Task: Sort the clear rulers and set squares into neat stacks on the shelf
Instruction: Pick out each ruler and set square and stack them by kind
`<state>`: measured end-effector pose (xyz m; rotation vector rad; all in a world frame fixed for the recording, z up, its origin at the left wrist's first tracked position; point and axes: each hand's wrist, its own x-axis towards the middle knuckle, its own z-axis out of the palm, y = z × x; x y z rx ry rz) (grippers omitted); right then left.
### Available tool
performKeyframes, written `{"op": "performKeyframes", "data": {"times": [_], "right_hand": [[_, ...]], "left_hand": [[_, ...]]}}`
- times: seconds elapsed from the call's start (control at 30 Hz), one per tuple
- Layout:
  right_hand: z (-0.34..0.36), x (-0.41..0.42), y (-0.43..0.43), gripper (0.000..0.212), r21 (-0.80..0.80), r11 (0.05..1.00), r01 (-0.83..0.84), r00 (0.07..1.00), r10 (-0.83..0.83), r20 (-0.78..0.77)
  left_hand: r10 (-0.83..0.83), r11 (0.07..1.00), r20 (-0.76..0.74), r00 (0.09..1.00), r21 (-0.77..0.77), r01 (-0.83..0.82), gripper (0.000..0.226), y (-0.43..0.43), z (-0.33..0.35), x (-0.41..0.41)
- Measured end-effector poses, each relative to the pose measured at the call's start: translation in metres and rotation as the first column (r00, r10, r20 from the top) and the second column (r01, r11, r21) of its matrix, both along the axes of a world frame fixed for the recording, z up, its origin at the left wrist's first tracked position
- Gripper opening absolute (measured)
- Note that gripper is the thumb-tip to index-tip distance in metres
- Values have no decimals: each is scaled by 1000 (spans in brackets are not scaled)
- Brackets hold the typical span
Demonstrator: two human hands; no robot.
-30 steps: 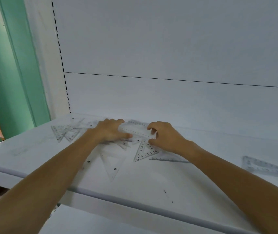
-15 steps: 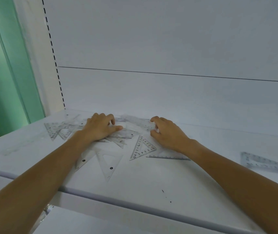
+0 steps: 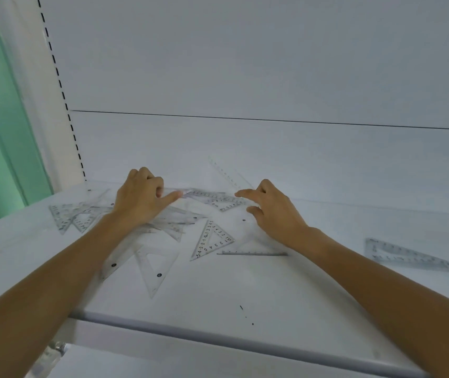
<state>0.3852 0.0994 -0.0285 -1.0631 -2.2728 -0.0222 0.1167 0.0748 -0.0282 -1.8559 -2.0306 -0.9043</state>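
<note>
the clear rulers and set squares lie scattered flat on the white shelf (image 3: 286,301), not yet in stacks. our left hand (image 3: 141,204) rests on a loose heap of set squares (image 3: 168,222). its fingers are curled at the far side and its thumb stretches out to touch the left end of a long ruler (image 3: 209,195) lying by the back wall. we cannot tell whether those curled fingers have hold of anything. our right hand (image 3: 275,211) grips nothing: its forefinger lies straight on the other end of that ruler, with the thumb held apart. nearer to us, between the arms, lie a small numbered set square (image 3: 212,240) and a large plain set square (image 3: 155,268). a second heap (image 3: 73,216) sits to the left, and a lone ruler (image 3: 406,255) lies well apart on the right.

we judge these pieces light, thin, stiff and slick, hard to see against the shelf and hard to lift from flat. it should work better to slide each one to the shelf's front lip, or tip up a corner with a fingertip, and then pinch across an edge, than to claw at it from above. hard bending could snap them, and a stack will likely skate unless we square it against the back wall.
</note>
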Motion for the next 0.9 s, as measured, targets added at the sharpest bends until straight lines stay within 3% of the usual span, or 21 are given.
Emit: {"op": "performKeyframes", "data": {"times": [0.1, 0.23, 0.33, 0.4, 0.5, 0.6, 0.67, 0.77, 0.9], "right_hand": [[7, 5, -4, 24, 5, 1000, 9, 992, -8, -126], [18, 22, -12, 33, -37, 999, 25, 970, -33, -240], [29, 45, -18, 39, -42, 999, 35, 962, -45, -271], [35, 63, -21, 43, 8, 999, 45, 966, -42, -255], [39, 99, -24, 30, 88, 987, 131, 975, -112, -189], [46, 144, -32, 15, 320, 918, 235, 970, -203, -132], [53, 176, -40, 17, 457, 852, 255, 967, -236, -101], [62, 224, -50, 18, 420, 887, 190, 981, -191, -41], [60, 297, -63, 28, 420, 878, 230, 964, -265, 26]], "left_hand": [[-21, 999, -5, 1000, -48, 21, 43, -1, 14, 15], [-164, 965, -27, 986, -210, 155, 29, -5, 24, 47], [-233, 947, -82, 969, -245, 207, 21, -7, 31, 73], [-264, 945, -95, 960, -227, 237, 17, -10, 40, 91], [-323, 930, -122, 938, -221, 292, 13, -14, 52, 128], [-368, 922, -178, 913, -196, 334, 14, -20, 57, 173], [-378, 920, -191, 906, -190, 344, 18, -25, 58, 206], [-344, 936, -257, 903, -162, 311, 23, -29, 55, 253], [-300, 954, -291, 908, -102, 282, 21, -28, 43, 315]]}}
